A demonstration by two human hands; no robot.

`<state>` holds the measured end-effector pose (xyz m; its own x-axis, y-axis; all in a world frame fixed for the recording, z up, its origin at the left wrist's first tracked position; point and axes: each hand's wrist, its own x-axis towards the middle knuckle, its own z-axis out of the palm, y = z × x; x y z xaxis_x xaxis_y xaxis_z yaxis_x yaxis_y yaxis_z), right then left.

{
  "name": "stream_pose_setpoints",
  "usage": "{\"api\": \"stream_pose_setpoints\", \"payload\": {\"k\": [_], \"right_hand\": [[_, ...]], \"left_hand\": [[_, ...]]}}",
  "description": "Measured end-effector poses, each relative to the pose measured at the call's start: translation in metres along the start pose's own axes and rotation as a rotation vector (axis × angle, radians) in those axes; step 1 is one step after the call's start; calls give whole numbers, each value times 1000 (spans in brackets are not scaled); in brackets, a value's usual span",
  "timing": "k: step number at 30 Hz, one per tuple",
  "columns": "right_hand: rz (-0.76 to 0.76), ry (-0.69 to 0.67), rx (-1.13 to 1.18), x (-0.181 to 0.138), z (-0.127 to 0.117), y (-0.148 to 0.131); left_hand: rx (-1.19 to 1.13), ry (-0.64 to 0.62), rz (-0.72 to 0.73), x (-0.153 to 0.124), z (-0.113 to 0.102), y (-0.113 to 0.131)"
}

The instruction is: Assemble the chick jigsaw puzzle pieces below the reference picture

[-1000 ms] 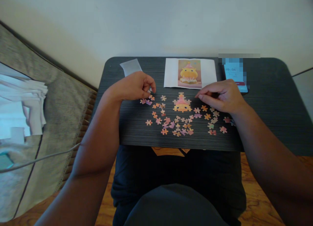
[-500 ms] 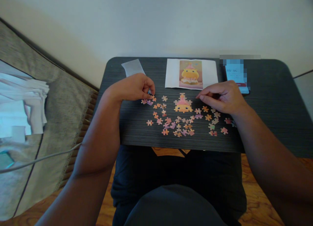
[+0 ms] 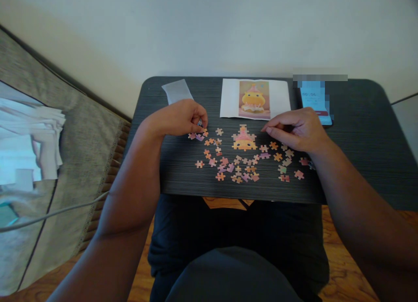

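Several loose pink and orange puzzle pieces (image 3: 240, 164) lie scattered on a dark table (image 3: 359, 154). A small joined cluster (image 3: 243, 139) showing a yellow figure sits in the middle. My left hand (image 3: 178, 117) rests at the left of the pieces, fingers curled in a pinch on a small puzzle piece (image 3: 200, 123). My right hand (image 3: 295, 128) lies at the right of the cluster, fingers pressed together with the tips pointing left; what they hold, if anything, is hidden.
A white sheet with the reference picture (image 3: 254, 98) lies at the table's back. A clear plastic bag (image 3: 178, 90) is at the back left, a phone (image 3: 315, 100) at the back right. A wall is behind; a cable (image 3: 52, 212) runs at the left.
My left hand has dipped slightly toward the pieces at the left. The right hand has barely moved.
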<state>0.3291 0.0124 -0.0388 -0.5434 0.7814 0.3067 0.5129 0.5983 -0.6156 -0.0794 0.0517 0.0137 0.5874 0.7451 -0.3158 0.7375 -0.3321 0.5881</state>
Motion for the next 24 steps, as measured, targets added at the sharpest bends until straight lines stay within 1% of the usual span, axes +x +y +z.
{"api": "stream_pose_setpoints", "payload": {"k": [6, 11, 18, 22, 24], "right_hand": [[47, -13, 9, 0, -1, -1], [33, -8, -8, 0, -1, -3], [38, -23, -30, 1, -2, -8], [31, -28, 4, 3, 0, -8], [1, -26, 23, 4, 2, -8]], "left_hand": [[55, -3, -10, 1, 0, 2], [23, -24, -20, 2, 2, 1], [-16, -37, -45, 2, 2, 7], [-54, -61, -42, 3, 3, 4], [-66, -68, -41, 4, 3, 2]]}}
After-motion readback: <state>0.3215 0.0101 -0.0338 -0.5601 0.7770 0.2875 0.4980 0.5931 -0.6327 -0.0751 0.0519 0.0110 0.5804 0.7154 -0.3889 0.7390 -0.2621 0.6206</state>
